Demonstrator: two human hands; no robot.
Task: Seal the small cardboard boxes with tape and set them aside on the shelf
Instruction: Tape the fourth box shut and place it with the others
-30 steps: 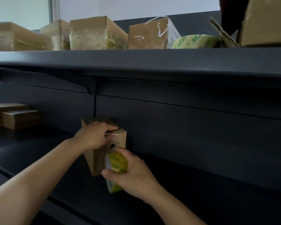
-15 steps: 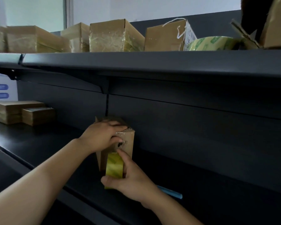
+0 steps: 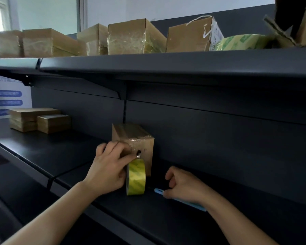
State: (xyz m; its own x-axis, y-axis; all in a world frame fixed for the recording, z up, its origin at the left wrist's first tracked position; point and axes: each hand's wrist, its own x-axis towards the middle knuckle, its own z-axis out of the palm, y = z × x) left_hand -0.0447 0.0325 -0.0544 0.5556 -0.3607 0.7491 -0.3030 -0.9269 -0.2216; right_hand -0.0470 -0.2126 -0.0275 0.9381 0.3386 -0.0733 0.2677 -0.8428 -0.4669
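Observation:
A small cardboard box (image 3: 145, 138) stands on the dark lower shelf (image 3: 64, 156), its top covered in clear tape. A yellow-green tape roll (image 3: 136, 176) stands on edge against the box's front, a strip still running up to the box. My left hand (image 3: 108, 167) holds the roll from the left, its fingers lying over the box's front upper corner. To the right, my right hand (image 3: 181, 185) curls its fingers round a light blue cutter (image 3: 193, 203) lying on the shelf.
Two flat cardboard boxes (image 3: 39, 119) sit at the far left of the lower shelf. The upper shelf (image 3: 166, 62) carries several taped boxes (image 3: 134, 37), a second tape roll (image 3: 240, 42) and a torn box at the right. The shelf's back panel stands close behind.
My right hand let go of the tape roll and moved right onto the blue cutter. My left hand slid down from the box's top onto the roll. The view shifted left.

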